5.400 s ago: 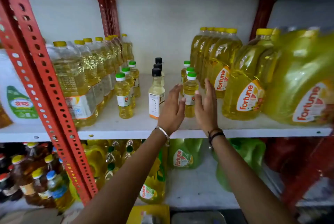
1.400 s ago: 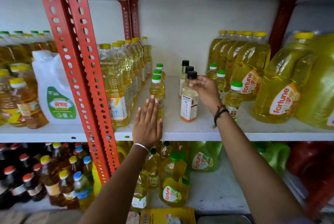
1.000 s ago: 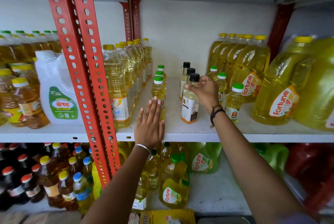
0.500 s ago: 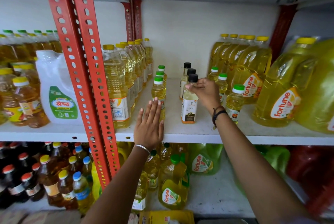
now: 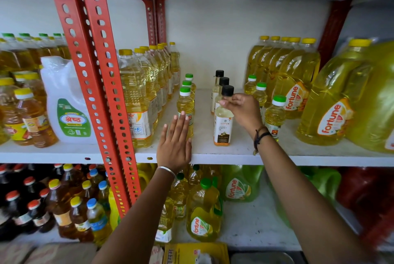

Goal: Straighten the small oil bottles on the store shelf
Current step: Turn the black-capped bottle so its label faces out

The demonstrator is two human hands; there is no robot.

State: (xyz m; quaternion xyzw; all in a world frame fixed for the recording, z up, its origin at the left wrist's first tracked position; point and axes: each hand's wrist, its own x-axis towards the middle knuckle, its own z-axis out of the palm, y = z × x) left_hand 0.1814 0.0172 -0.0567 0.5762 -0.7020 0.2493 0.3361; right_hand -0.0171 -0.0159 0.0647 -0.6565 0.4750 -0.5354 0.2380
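Observation:
Small oil bottles stand in three short rows on the white shelf (image 5: pixel 234 154). The front black-capped bottle (image 5: pixel 222 127) with a white label has my right hand (image 5: pixel 243 110) pinching its neck just under the cap. Two more black-capped bottles (image 5: pixel 221 82) line up behind it. My left hand (image 5: pixel 174 142) lies flat and open at the shelf's front edge, fingertips touching the front green-capped bottle (image 5: pixel 185 101) of the left row. Another row of green-capped bottles (image 5: pixel 275 114) stands right of my right hand.
Tall yellow-capped oil bottles (image 5: pixel 136 97) crowd the left side beside a red slotted upright (image 5: pixel 100 84). Large yellow jugs (image 5: pixel 328 104) fill the right. A white jug (image 5: pixel 66 104) sits left of the upright. The lower shelf holds more oil bottles.
My right hand has stayed on the front black-capped bottle's neck, which now stands a little straighter. My left hand has stayed flat at the shelf edge.

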